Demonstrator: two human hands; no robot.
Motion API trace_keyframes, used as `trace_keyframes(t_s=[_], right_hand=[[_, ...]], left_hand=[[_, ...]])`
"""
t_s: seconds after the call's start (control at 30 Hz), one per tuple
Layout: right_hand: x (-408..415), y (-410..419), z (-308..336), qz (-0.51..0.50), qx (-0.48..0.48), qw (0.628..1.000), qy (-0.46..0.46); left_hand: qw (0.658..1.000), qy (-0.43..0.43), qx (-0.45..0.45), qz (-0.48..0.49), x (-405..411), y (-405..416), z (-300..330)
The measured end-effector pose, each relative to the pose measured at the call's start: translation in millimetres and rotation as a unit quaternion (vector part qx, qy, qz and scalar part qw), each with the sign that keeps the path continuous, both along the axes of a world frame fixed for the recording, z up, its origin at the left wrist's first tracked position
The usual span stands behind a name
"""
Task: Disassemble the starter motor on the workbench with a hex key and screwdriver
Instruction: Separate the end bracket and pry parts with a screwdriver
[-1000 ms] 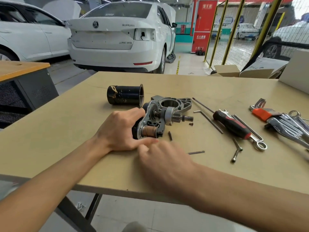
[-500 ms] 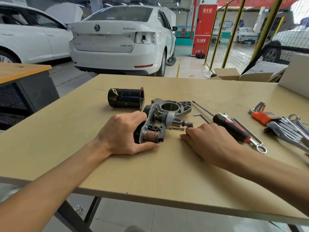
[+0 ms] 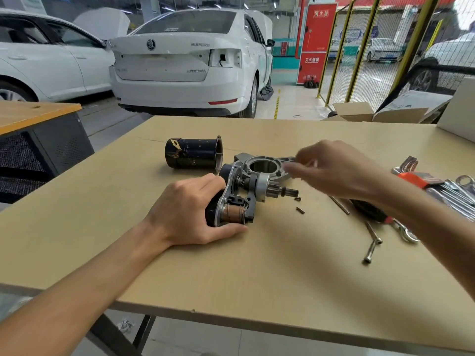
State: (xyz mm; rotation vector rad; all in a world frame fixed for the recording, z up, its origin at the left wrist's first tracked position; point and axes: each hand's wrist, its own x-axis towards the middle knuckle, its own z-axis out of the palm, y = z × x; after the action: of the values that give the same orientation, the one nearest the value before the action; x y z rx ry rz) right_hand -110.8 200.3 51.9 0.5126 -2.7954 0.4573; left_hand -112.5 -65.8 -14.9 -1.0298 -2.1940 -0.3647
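The starter motor (image 3: 240, 199) lies on the workbench (image 3: 231, 273) with its copper coil, bracket and pinion shaft exposed. My left hand (image 3: 190, 214) grips its black rear end from the left, thumb along the front. Behind it sit the aluminium nose housing (image 3: 264, 166) and the separated black cylindrical casing (image 3: 193, 153). My right hand (image 3: 331, 169) hovers blurred over the housing's right side, fingertips drawn together; whether they pinch anything is unclear. The black and red screwdriver (image 3: 371, 209) and a hex key (image 3: 339, 204) lie partly under my right forearm.
Two small screws (image 3: 299, 209) lie right of the pinion. Two long bolts (image 3: 373, 233) and a wrench end (image 3: 408, 236) lie further right. Wrenches and an orange key holder (image 3: 414, 180) fill the right edge. Cardboard boxes (image 3: 359, 113) stand behind the bench.
My right hand swept from the near edge across the table past the small screws, then lifted up toward the aluminium housing. My left hand kept its grip on the starter motor.
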Motion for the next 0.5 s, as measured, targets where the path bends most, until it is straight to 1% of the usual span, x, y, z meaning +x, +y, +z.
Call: trace_keyframes(t_s=[0.03, 0.07, 0.13, 0.2, 0.33, 0.5], right_hand=[[-1.4, -10.1, -2.7, 0.021, -0.004, 1.000, 0.016], [-2.9, -19.7, -6.9, 0.036, 0.010, 0.999, 0.029], [-8.0, -32.2, -17.5, 0.039, 0.030, 0.997, 0.051], [-11.0, -34.9, -24.4, 0.032, 0.011, 0.998, 0.048], [-10.6, -31.9, -28.7, 0.052, -0.013, 0.998, 0.034], [-3.7, -27.3, -29.6, 0.065, -0.007, 0.998, 0.011]], left_hand=[[1.000, 0.000, -0.001, 0.001, 0.2, 0.0, 0.1], [1.000, -0.002, -0.001, 0.002, 0.5, 0.1, 0.4], [1.000, -0.008, -0.006, 0.003, 1.4, 0.1, 1.5], [1.000, -0.022, -0.004, -0.002, 2.3, -0.4, 2.5], [0.990, -0.112, 0.084, -0.007, 1.1, -4.7, 2.9], [0.975, -0.154, 0.157, 0.011, -8.1, -5.4, 10.3]])
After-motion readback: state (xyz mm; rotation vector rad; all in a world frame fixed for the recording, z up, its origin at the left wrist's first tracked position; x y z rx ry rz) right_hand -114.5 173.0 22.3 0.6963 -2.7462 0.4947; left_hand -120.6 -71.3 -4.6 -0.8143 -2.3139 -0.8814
